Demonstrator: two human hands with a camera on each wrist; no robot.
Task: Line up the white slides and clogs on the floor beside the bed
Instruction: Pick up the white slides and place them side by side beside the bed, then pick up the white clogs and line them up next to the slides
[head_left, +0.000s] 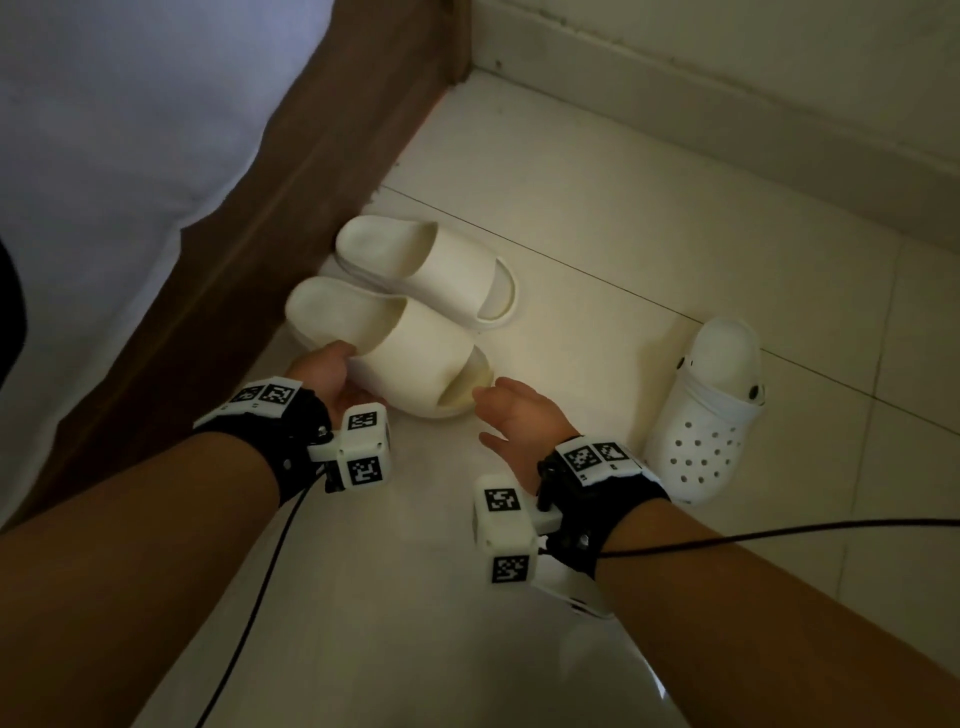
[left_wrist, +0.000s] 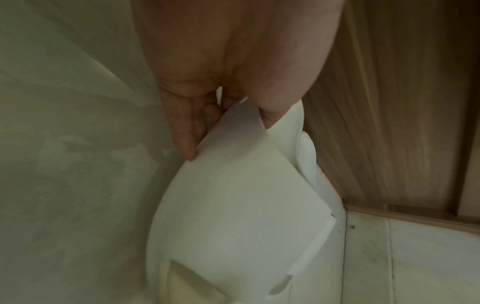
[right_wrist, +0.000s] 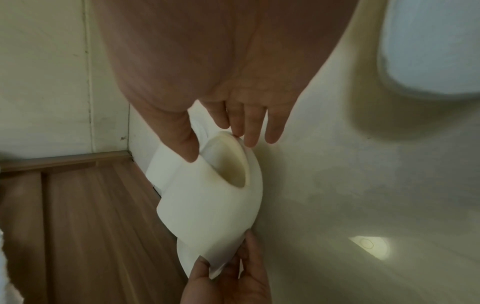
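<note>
Two cream-white slides lie side by side on the floor against the bed frame. My left hand (head_left: 353, 364) pinches the strap edge of the near slide (head_left: 395, 338); the left wrist view shows thumb and fingers of that hand (left_wrist: 228, 131) clamped on the slide's strap (left_wrist: 233, 216). My right hand (head_left: 485, 400) is at the slide's toe end, and its straight fingers (right_wrist: 249, 133) touch the toe rim of the slide (right_wrist: 215, 205). The far slide (head_left: 431, 265) lies untouched beyond it. One white clog (head_left: 711, 405) with holes stands apart to the right, toe toward me.
The brown wooden bed frame (head_left: 270, 218) runs diagonally on the left, with white bedding (head_left: 104, 130) above it. A wall with a skirting board (head_left: 727, 114) closes the far side. Pale floor tiles (head_left: 623, 249) stretch between slides and clog. Black cables trail from both wrists.
</note>
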